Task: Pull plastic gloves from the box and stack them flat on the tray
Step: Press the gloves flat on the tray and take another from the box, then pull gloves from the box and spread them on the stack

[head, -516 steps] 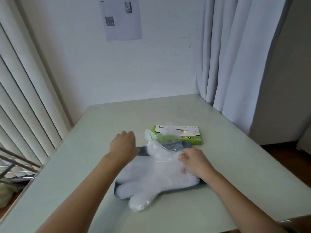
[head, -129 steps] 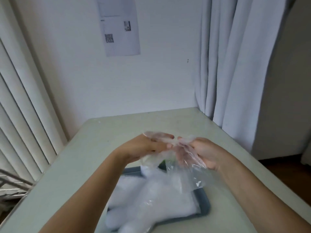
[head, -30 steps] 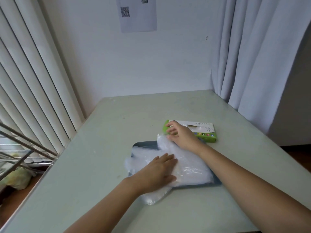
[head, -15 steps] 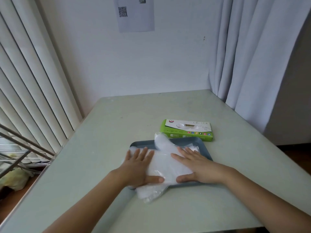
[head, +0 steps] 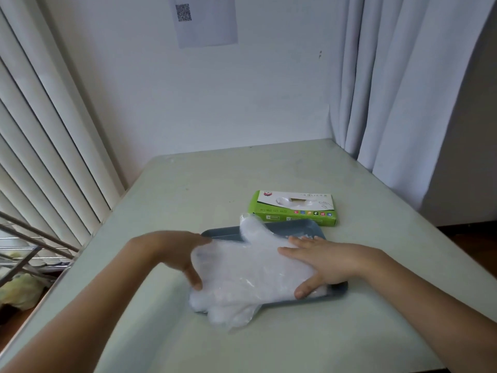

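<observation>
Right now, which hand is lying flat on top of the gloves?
The right hand: its fingers are spread flat on top of the gloves. The left hand is only at the stack's left edge.

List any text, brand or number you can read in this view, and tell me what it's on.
Glove box: red logo, a dark line of characters and coloured icons, all too blurred to read.
Paper sheet on the wall: a QR code; no readable words.

One box [head: 294,208], one tray [head: 298,228], one glove pile [head: 250,267].
</observation>
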`<state>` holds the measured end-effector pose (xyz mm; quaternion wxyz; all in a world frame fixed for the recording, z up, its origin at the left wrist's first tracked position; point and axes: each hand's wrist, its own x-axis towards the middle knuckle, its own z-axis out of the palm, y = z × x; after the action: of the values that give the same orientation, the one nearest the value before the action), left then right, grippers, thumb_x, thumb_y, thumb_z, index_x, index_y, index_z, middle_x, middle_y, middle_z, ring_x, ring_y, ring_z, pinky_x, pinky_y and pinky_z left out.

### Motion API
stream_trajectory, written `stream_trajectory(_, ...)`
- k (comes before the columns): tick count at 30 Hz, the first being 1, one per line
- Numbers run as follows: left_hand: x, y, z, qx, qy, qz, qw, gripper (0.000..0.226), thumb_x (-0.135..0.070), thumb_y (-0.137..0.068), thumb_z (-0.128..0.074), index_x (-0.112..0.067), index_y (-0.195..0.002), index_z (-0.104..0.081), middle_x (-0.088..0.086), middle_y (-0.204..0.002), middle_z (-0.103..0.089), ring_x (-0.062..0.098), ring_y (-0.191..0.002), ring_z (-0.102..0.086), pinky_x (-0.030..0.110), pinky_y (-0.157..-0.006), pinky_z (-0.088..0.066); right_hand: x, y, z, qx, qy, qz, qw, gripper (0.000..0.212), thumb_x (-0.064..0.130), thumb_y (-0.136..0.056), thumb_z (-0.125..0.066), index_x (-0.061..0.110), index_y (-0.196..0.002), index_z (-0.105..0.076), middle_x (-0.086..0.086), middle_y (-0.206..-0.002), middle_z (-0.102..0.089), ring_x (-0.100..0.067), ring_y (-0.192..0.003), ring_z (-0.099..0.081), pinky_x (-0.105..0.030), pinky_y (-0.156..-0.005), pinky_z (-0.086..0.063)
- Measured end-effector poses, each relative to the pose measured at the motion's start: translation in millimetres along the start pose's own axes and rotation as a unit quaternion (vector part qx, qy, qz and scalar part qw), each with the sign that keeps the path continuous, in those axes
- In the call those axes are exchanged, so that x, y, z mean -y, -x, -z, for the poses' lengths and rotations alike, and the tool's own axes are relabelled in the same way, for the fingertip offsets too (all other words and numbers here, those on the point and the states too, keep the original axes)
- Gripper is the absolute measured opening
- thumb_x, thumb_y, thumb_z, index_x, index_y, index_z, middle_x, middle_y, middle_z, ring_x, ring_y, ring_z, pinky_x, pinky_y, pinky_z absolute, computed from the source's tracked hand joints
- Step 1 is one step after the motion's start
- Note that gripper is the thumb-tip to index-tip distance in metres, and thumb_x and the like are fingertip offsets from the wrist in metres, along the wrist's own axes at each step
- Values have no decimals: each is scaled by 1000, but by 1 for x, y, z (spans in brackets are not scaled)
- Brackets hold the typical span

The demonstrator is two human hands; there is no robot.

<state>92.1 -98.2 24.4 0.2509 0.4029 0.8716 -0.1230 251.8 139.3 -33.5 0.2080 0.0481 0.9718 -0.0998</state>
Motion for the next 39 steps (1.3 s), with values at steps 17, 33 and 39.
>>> stream_trajectory(17, -61, -133, 60, -207, 191, -90, 955, 58, -39, -92, -61, -21, -143, -41, -1, -146, -45, 19, -130, -44, 25, -100, -33, -74, -95, 50, -314, -116, -71, 940, 11, 26, -81, -72, 21, -88, -78, 7, -73, -49, -20, -81, -49, -32, -72, -44)
stream_trajectory(33, -81, -179, 50, -155, 181, -102, 966, 79, -49, -89, -60, -18, -151, -24, 3, -152, -32, 23, -137, -33, 35, -110, -29, -82, -98, 56, -346, -129, -31, 929, 20, 29, -78, -77, 11, -73, -70, 6, -76, -53, -16, -73, -54, -26, -62, -38)
stream_trajectory(39, -82, -178, 50, -153, 184, -105, 965, 80, -47, -89, -60, -20, -153, -20, 3, -158, -21, 23, -142, -24, 36, -114, -23, -91, -101, 50, -364, -241, -11, 900, 17, 18, -74, -79, 10, -65, -67, 4, -74, -58, -11, -66, -53, -22, -60, -39)
